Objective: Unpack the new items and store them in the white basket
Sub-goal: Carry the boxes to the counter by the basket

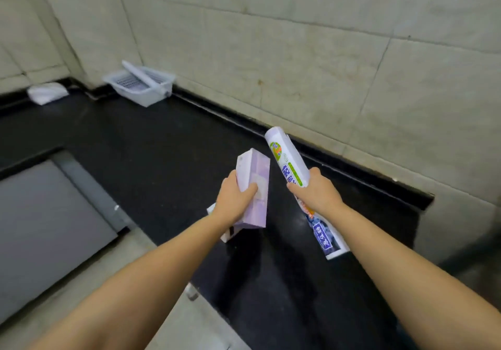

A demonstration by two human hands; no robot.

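My left hand (236, 197) grips a pale purple box (254, 184), held above the black countertop (151, 143). My right hand (314, 189) holds a white roll with green and blue print (286, 157), tilted up toward the wall. Under the left hand a white carton (226, 234) lies on the counter, mostly hidden. Below the right wrist lies a white and blue printed package (326, 237). The white basket (141, 85) stands far off at the back left by the wall, with a white roll (142, 74) resting across it.
A folded white cloth (47, 92) lies at the back left corner. A grey flat panel (48, 222) is set into the counter at the left. The tiled wall (298, 51) runs along the back; the counter ends at the right (423, 203).
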